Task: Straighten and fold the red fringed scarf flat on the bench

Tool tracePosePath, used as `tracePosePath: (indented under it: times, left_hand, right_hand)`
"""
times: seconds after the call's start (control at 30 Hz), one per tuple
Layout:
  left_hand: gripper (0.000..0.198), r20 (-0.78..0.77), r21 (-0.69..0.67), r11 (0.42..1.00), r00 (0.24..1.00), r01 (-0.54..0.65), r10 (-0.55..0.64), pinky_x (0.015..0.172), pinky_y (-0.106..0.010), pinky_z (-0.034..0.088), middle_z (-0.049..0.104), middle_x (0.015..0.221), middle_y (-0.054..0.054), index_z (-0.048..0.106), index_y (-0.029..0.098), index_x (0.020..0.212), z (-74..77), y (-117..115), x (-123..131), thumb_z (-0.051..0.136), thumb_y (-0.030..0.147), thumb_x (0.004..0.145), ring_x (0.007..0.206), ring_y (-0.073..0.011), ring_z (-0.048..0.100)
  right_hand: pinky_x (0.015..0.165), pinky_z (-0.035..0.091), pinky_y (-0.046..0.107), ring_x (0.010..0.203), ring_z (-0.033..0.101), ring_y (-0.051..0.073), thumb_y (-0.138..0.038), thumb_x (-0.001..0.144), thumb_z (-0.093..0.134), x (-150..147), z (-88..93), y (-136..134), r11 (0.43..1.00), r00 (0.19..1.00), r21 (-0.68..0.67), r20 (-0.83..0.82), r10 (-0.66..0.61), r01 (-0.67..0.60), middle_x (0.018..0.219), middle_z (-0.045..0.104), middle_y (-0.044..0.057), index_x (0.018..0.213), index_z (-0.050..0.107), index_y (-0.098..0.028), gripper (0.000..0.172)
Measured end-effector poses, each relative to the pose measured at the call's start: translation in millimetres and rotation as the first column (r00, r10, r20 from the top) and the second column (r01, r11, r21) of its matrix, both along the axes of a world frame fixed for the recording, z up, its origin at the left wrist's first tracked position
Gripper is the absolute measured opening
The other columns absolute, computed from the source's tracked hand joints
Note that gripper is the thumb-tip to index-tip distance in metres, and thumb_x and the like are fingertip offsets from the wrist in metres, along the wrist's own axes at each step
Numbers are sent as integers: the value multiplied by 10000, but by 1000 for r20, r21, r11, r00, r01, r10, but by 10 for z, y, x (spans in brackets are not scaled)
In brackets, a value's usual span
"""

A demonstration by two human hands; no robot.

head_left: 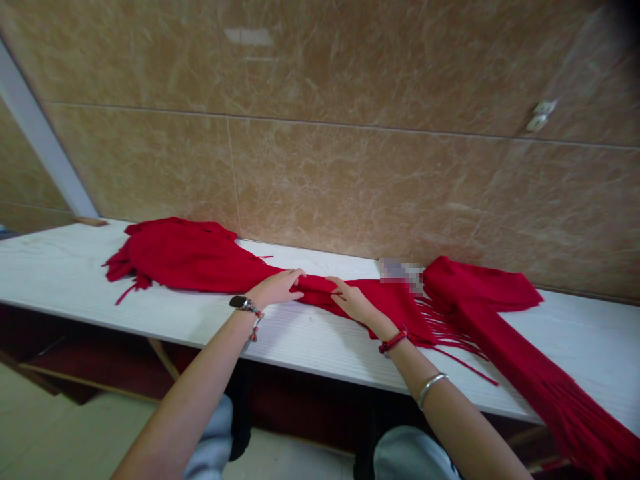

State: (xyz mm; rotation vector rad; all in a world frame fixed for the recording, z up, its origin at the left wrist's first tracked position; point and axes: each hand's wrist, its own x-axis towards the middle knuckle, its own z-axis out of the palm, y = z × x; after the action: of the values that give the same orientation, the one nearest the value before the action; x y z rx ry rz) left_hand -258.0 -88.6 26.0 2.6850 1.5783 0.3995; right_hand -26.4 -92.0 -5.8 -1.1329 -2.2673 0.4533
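Observation:
A long red fringed scarf [200, 257] lies along a white table [65, 267], bunched at the left and narrowing toward the middle. My left hand [277, 287] rests flat on its narrow middle part, fingers stretched out, a watch on the wrist. My right hand [354, 301] lies on the same strip just to the right, fingers extended and pressing the cloth; a red cord and a silver bangle sit on that arm. A second red stretch of scarf [480, 293] with fringe runs from the right down over the table's front edge.
A tan marble wall [350, 167] rises directly behind the table, with a small white fitting [540, 115] at upper right. A white slanted beam [35, 127] stands at far left. My knees [410, 460] are under the table's front edge; wooden frame parts show beneath.

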Motion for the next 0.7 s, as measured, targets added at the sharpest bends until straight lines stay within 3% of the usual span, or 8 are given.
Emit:
tracePosePath:
  times: [0.07,0.2,0.3,0.43,0.6,0.7]
  left_hand:
    - [422,23,-47,993,994,107,-106,708,-239,432,569,959,-45,448,178,1083,-12,-18,85,618,328,728,845,-171,558]
    - [652,-35,17,991,991,132,-132,801,-277,424,503,1166,-97,356,189,1228,-58,-69,268,664,361,679,997,-220,531]
    - [575,-118,113,986,987,121,-108,827,-302,418,495,1194,-117,337,174,1265,-108,-96,406,569,218,740,1032,-237,525]
    - [577,-171,132,984,981,119,-96,777,-288,437,529,1155,-96,341,183,1271,-127,-116,496,441,45,720,983,-217,557]
    - [613,-124,233,971,992,59,-30,780,-282,428,510,1134,-87,342,188,1270,-59,-126,405,378,-22,696,942,-189,555]
    - [480,-119,257,962,991,90,-61,823,-292,412,504,1080,-84,462,169,1142,-8,-135,305,446,22,684,966,-200,522]
  right_hand:
    - [774,478,289,818,639,165,-70,799,468,7,-38,31,999,999,-27,-30,-21,20,873,687,53,1245,424,-177,460]
    - [789,493,299,816,646,155,-74,795,473,24,-114,90,995,992,-93,-120,-29,18,860,687,31,1191,471,-203,416]
    - [797,502,303,840,650,156,-95,798,472,33,-149,112,991,980,-136,-196,-27,0,947,678,46,1146,511,-199,365]
    - [762,520,311,840,655,175,-217,812,514,31,-130,69,985,971,-173,-240,-14,-29,1004,665,62,1072,565,-193,266]
    - [797,506,327,870,645,193,-276,780,573,44,-95,25,982,971,-188,-237,-19,-26,994,670,84,1022,607,-163,269]
    - [800,507,302,865,644,171,-204,766,576,54,-134,70,969,959,-243,-280,-35,-35,996,668,82,1020,609,-156,261]
